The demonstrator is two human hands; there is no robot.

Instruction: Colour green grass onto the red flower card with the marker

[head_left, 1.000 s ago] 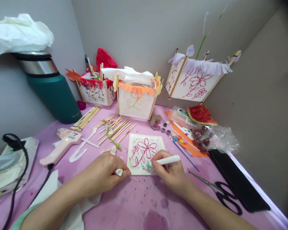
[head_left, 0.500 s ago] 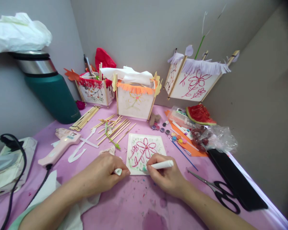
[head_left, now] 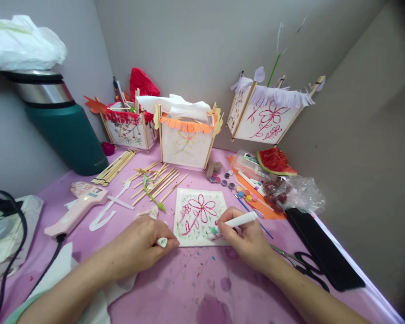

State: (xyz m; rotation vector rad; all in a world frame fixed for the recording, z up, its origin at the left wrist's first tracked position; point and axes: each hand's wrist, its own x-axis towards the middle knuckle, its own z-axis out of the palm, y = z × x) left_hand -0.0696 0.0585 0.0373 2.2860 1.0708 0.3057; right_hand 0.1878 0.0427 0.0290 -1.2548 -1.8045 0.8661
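On paper square (head_left: pixel 197 216), right hand (head_left: pixel 246 240) draws, no lettering legible

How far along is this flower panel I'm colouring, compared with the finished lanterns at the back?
Done: the red flower on the square paper panel is drawn, with green marks around it. In hand: the right hand holds a white marker, its green tip on the panel's lower right; the left hand holds the cap at the panel's edge. Left: unlike the three lanterns, this panel lies flat without stick frame or fringe; loose sticks lie nearby.
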